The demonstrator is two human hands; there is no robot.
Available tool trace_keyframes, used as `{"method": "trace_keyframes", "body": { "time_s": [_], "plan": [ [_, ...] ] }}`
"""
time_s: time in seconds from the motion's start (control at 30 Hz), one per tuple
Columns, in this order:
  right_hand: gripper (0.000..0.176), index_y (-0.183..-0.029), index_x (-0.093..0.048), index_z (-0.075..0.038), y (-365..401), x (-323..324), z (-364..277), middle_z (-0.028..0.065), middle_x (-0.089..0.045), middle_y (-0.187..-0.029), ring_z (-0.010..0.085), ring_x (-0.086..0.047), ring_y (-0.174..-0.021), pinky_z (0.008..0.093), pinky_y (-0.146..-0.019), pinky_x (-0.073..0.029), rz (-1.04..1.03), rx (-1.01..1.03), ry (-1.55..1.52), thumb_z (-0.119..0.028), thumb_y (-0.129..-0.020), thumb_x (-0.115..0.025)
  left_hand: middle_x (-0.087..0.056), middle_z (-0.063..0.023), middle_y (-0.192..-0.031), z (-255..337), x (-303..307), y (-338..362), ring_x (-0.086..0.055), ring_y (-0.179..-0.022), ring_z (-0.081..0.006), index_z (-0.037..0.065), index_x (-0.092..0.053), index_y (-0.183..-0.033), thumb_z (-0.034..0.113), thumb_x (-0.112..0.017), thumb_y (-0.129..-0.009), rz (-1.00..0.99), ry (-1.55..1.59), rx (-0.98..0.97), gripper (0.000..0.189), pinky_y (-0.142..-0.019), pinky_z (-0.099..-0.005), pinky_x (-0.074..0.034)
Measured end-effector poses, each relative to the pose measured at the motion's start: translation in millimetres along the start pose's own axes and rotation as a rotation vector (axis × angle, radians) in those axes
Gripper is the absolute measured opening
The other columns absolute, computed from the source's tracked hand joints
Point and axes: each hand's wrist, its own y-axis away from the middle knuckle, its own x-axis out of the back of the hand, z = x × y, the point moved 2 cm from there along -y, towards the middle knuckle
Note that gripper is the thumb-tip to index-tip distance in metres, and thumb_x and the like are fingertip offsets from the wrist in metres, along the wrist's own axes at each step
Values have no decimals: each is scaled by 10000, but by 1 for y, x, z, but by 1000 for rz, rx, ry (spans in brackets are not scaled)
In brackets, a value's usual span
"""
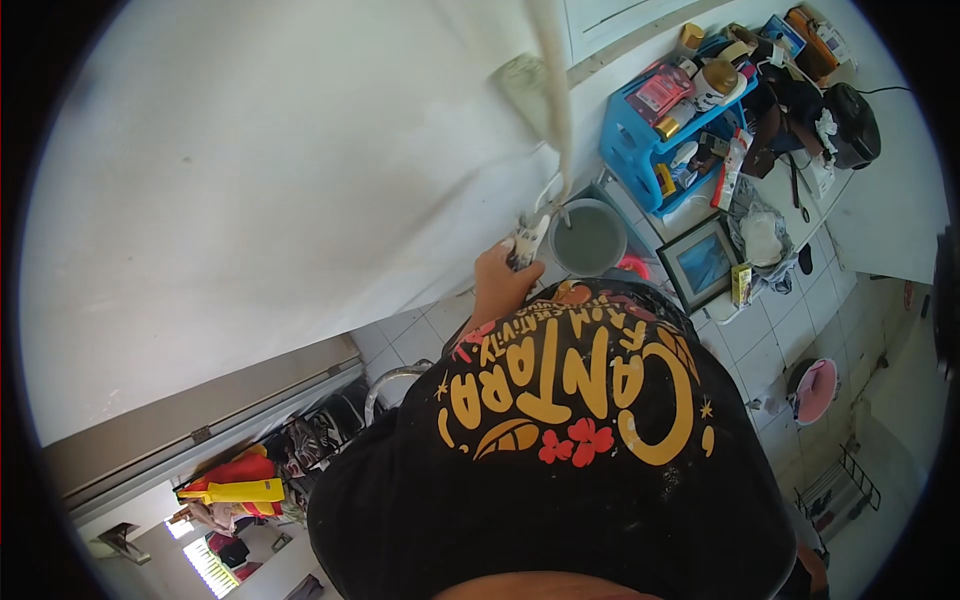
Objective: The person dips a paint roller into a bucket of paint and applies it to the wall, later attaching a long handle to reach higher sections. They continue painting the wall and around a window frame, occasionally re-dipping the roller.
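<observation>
nearest us sits our black shirt, beside the broad white wall. across from it, the tabletop carries a blue rack and, near its edge, a picture frame; we judge that a careless swing could knock either, or splash them from the bucket of greyish liquid close by. our left hand reaches forward, wrist near the wall, its fingers wrapped around a pale, dark-blotched thing just beside the bucket; a wet, slack grip might drop it. we cannot see our right hand.

A smudged white object slants beside a round grey bucket.
</observation>
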Motion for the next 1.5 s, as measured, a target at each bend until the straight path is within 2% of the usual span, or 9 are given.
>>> {"method": "trace_keyframes", "body": {
  "time_s": [0.23,0.43,0.53,0.6,0.63,0.8,0.93,0.97,1.5],
  "plan": [
    [307,-979,-669,-36,-62,118,-30,142,-666,-941,317,-625,-913,478,-770,-490,-69,-76,-151,-305,-927,-531,-639,-92,-655,-68,31,40,-606,-572,-167,-40,-653,-865,214,-766,-693,206,-211,-41,327,-541,-313,-479],
    [337,-941,-683,-25,17,101,-21,129,-685,-964,306,-635,-911,481,-783,-489,-227,-178,-269,-327,-929,-531,-644,-64,-650,-23,46,59,-586,-508,-144,-56,-662,-894,189,-747,-715,147,-98,172,315,-503,-283,-476],
    [355,-922,-690,-20,-9,36,-29,123,-694,-976,300,-640,-910,483,-789,-488,-246,-134,-361,-337,-931,-532,-633,-70,-637,-20,57,32,-582,-484,-132,-47,-656,-910,168,-726,-723,52,-169,61,293,-476,-277,-469],
    [349,-987,-666,-85,-40,118,-15,75,-665,-897,195,-619,-750,396,-654,-482,-257,-1061,-1314,-402,-896,-554,-618,-70,-618,-11,57,13,-582,-484,-135,-37,-641,-894,160,-720,-713,-34,-173,-55,279,-475,-279,-468],
    [445,-1161,-589,-139,-46,143,-8,108,-652,-1011,227,-624,-789,413,-691,-472,-290,-1194,-1470,-455,-848,-603,-609,-70,-609,-12,56,9,-577,-480,-135,-33,-631,-883,156,-716,-707,-56,-155,-78,271,-473,-278,-466],
    [569,-1330,-493,-127,3,201,2,165,-647,-1103,292,-639,-858,429,-706,-479,-383,-1259,-1405,-437,-863,-594,-590,-59,-595,-40,53,22,-564,-473,-133,-29,-602,-860,136,-716,-691,-51,92,-4,262,-470,-280,-460],
    [559,-1323,-511,-125,151,177,15,180,-632,-1162,274,-651,-798,357,-643,-496,-75,-1629,-1429,-407,-860,-646,-583,-58,-596,-52,85,49,-556,-476,-128,-43,-593,-849,80,-715,-673,-32,107,49,247,-446,-271,-439],
    [553,-1321,-504,-92,213,124,28,167,-645,-1093,237,-652,-750,322,-603,-504,212,-1855,-1521,-338,-852,-662,-581,-59,-596,-56,96,56,-554,-475,-128,-48,-590,-843,71,-714,-670,-22,102,69,244,-440,-269,-434],
    [524,-1317,-509,-75,159,176,-125,136,-639,-993,224,-645,-799,309,-617,-515,-187,-1340,-1553,-284,-856,-644,-571,-32,-625,-72,90,17,-530,-486,-101,-4,-576,-879,34,-721,-720,-175,175,-43,219,-445,-258,-430]
  ]
}}
